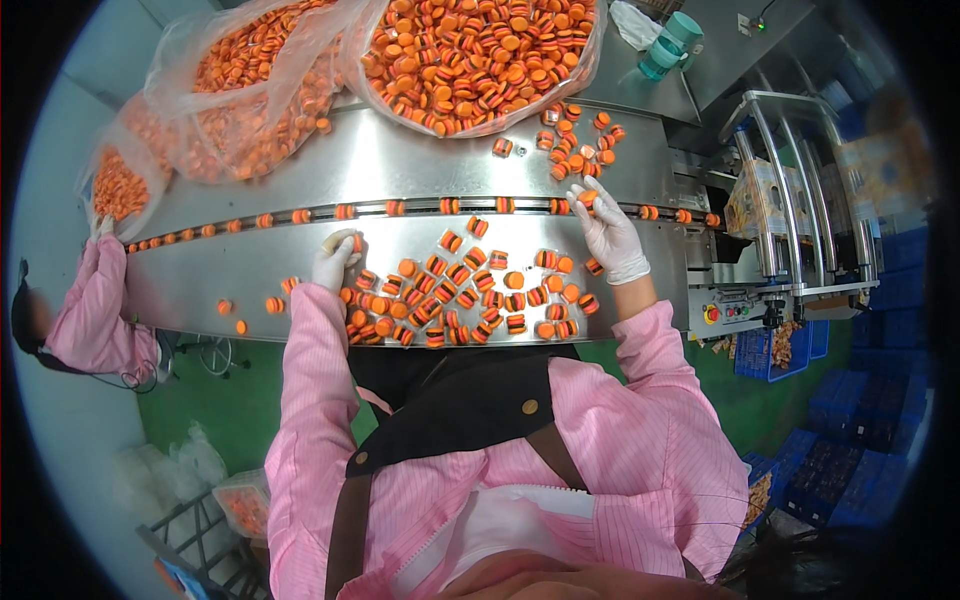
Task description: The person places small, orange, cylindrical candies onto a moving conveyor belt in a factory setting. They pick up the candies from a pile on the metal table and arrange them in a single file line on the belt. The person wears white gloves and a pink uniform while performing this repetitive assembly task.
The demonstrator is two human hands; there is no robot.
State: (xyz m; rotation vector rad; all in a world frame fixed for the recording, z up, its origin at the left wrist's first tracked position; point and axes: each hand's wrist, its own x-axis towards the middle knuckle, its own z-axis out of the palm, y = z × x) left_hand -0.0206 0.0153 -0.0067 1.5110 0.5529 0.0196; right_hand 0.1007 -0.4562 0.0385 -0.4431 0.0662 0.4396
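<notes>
At ten o'clock my curled left hand (335,262) pinches a sweet (357,242); at two, my half-open right hand (611,236), a second sweet (588,199). Likely loading the conveyor (425,207); next, align and release.

I watch through one fisheye, the left of a head-worn pair, looking down and forward past the apron (470,410). The left hand (335,262) and right hand (612,240) sit close below, mid-picture; the table (430,165) spreads beyond, and the view reaches a co-worker (100,310) at the left rim and a machine (770,232) at the right.
</notes>
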